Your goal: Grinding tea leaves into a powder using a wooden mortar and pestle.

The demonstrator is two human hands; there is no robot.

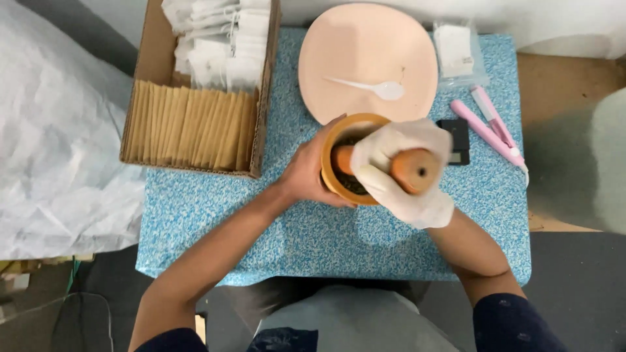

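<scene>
Standing near the middle of the table (195, 215), which has a speckled blue and white cover, the wooden mortar (336, 140) is round and orange-brown, with a thick rim and some dark crushed material inside. A wooden pestle (414, 171) of the same orange-brown colour leans into it, tilted, and its flat round end points up toward the camera. The right hand (407, 173), in a white glove, is clenched around the pestle. The left hand (310, 175) is bare and grasps the outer wall of the mortar on its left side.

Just behind the mortar, toward the far edge of the table, a pale pink plate (352, 58) lies with a white plastic spoon (368, 87) on it. A small black device (460, 140) lies just right of the gloved hand, partly hidden by it. Beyond it, toward the right edge, is a pink and white tool (489, 124) with two long arms. At the far right corner is a clear bag (454, 52) with something white inside. At the far left corner, a cardboard box (151, 58) holds a row of brown paper sleeves (189, 127) and loose white sachets (222, 39).
</scene>
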